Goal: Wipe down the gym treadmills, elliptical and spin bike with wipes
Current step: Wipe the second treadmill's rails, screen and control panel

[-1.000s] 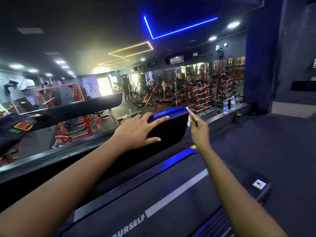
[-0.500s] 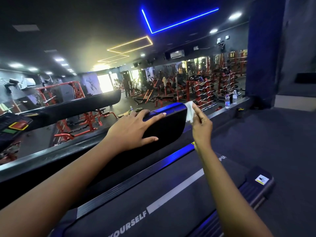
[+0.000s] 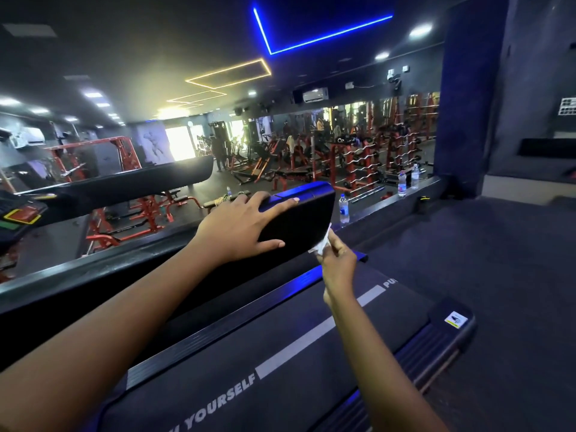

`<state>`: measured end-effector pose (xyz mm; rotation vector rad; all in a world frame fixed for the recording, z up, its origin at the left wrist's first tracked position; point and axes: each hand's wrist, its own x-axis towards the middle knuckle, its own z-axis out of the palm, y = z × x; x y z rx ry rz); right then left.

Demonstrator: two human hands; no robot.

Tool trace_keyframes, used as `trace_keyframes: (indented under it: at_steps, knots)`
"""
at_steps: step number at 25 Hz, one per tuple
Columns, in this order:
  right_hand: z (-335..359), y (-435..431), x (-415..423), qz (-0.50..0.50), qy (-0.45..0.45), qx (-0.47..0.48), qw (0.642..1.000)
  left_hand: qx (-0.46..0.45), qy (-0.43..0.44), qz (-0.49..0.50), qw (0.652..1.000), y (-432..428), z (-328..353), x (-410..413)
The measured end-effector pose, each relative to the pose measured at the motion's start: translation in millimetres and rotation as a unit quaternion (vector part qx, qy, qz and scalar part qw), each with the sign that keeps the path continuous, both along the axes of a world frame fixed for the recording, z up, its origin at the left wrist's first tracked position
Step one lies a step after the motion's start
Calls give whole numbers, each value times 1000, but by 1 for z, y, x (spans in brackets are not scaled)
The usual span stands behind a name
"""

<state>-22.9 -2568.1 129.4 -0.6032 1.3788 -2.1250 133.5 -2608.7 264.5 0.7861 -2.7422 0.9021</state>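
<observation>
my left hand (image 3: 240, 227) lies flat on the treadmill's black front hood (image 3: 304, 219). its fingers are straight and spread over the top edge, its thumb is stretched along the near face, and it grips nothing. my right hand (image 3: 338, 266) pinches a crumpled white wipe (image 3: 322, 241) between thumb and fingertips. the wipe touches the lower right corner of the hood.

both forearms reach forward over the dark treadmill belt (image 3: 280, 353), which carries a grey stripe (image 3: 296, 347) and the white lettering "yourself" (image 3: 222, 403). a ribbed side rail (image 3: 427, 347) runs along the belt's right edge, with a small white-and-yellow sticker (image 3: 455, 319) on its front cap.

beyond the hood, a dark ledge (image 3: 389, 201) runs below a wide pane (image 3: 358, 145) that shows red weight racks and benches; i cannot tell whether it is mirror or window. one water bottle (image 3: 343, 208) stands on the ledge just beside the hood's right end. two more bottles (image 3: 402, 182) stand together farther right on the same ledge.

to the left is the long black hood of a neighbouring machine (image 3: 140, 182). at the far left edge is part of a console (image 3: 18, 213) with red, yellow and green patches.

overhead are a blue light line (image 3: 327, 35) and a yellow light outline (image 3: 229, 73), with an air conditioner (image 3: 315, 95) on the wall.
</observation>
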Motion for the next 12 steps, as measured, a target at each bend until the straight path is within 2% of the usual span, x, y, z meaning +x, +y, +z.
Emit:
trace_keyframes:
  at_steps: [5, 8, 12]
  knots:
    - [0, 34, 5, 30, 15, 26, 999, 13, 2, 17, 1000, 7, 1, 1]
    - [8, 53, -3, 19, 62, 54, 996, 48, 34, 14, 998, 14, 0, 6]
    - [10, 73, -18, 16, 121, 100, 988, 88, 92, -46, 991, 31, -11, 8]
